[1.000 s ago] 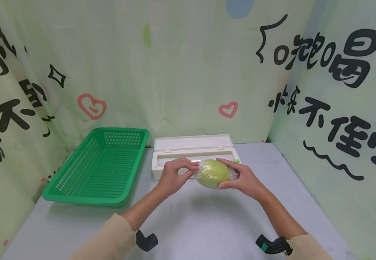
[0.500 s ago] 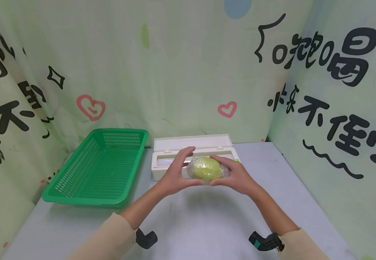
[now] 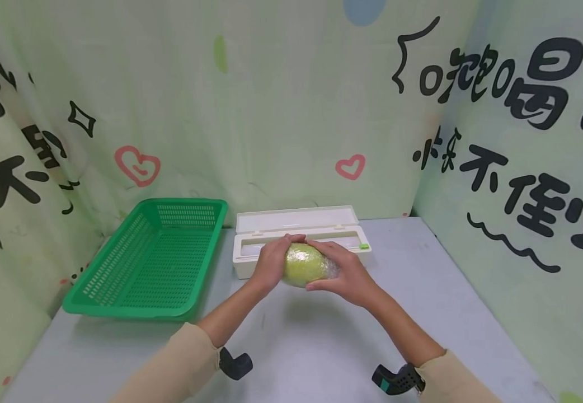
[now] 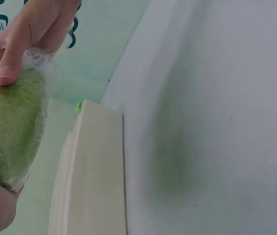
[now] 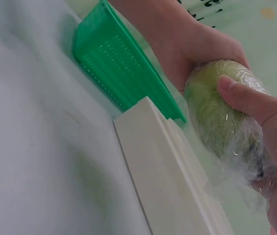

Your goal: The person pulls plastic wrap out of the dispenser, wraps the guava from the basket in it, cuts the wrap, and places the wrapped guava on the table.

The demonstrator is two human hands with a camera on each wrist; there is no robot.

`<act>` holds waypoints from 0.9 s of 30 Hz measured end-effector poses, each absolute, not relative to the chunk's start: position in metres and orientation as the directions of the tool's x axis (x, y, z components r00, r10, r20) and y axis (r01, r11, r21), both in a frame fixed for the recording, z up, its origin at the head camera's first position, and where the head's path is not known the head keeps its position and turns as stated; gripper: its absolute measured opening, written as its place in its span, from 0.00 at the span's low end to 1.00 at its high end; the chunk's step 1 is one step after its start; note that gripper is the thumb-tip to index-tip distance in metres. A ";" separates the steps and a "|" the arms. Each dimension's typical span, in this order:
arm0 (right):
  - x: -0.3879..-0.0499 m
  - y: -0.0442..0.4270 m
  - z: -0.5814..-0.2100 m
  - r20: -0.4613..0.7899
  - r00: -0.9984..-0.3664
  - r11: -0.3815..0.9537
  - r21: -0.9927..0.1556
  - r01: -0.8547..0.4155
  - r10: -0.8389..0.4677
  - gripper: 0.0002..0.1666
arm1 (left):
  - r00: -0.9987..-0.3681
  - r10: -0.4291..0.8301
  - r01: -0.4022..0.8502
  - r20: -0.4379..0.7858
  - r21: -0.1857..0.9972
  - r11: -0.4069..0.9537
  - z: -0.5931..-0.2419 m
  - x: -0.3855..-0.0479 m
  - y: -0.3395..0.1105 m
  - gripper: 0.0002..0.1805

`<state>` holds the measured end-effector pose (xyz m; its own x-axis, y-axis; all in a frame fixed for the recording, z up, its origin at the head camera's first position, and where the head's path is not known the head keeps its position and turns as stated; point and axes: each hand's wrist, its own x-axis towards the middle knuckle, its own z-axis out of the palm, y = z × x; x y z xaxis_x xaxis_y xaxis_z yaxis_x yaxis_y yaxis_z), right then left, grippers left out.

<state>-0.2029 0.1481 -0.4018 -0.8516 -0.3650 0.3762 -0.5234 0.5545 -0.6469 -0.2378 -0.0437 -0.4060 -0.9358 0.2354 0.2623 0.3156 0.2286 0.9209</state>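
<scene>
A green fruit [image 3: 302, 265] wrapped in clear cling film is held up above the table between both hands. Its kind is hard to tell. My left hand [image 3: 272, 262] cups the left end, its fingers reaching over the top and partly hidden behind it. From the other side, my right hand [image 3: 346, 275] grips the fruit, thumb on the near face and fingers over the top. In the right wrist view, loose film [image 5: 243, 152] bunches at the end by the right palm. Behind the hands stands a long white cling film box [image 3: 299, 229] with its lid up.
On the left of the table [image 3: 422, 313] stands a green plastic basket [image 3: 135, 311] with perforated sides. A small bright green piece [image 3: 364, 246] sits at the right end of the white box. Printed curtains [image 3: 281, 112] enclose the back and sides.
The left hand has gone from pinching film at the fruit's left end, through opening wide, to cupping that end. Both hands and the fruit have shifted slightly left.
</scene>
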 end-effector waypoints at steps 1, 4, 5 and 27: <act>-0.202 0.147 -0.401 0.382 -0.849 0.556 -0.642 -0.527 -0.364 0.51 | -0.935 0.231 0.319 0.270 0.923 0.215 -0.406 -0.237 -0.044 0.26; -0.200 0.143 -0.396 0.401 -0.840 0.564 -0.623 -0.542 -0.365 0.50 | -0.935 0.198 0.331 0.295 0.926 0.181 -0.404 -0.236 -0.044 0.26; -0.199 0.143 -0.395 0.404 -0.839 0.567 -0.618 -0.544 -0.365 0.50 | -0.936 0.192 0.327 0.295 0.929 0.171 -0.404 -0.235 -0.043 0.26; -0.203 0.153 -0.389 0.279 -0.834 0.618 -0.567 -0.544 -0.477 0.50 | -0.686 0.723 0.559 0.083 0.696 0.450 -0.382 -0.237 -0.067 0.58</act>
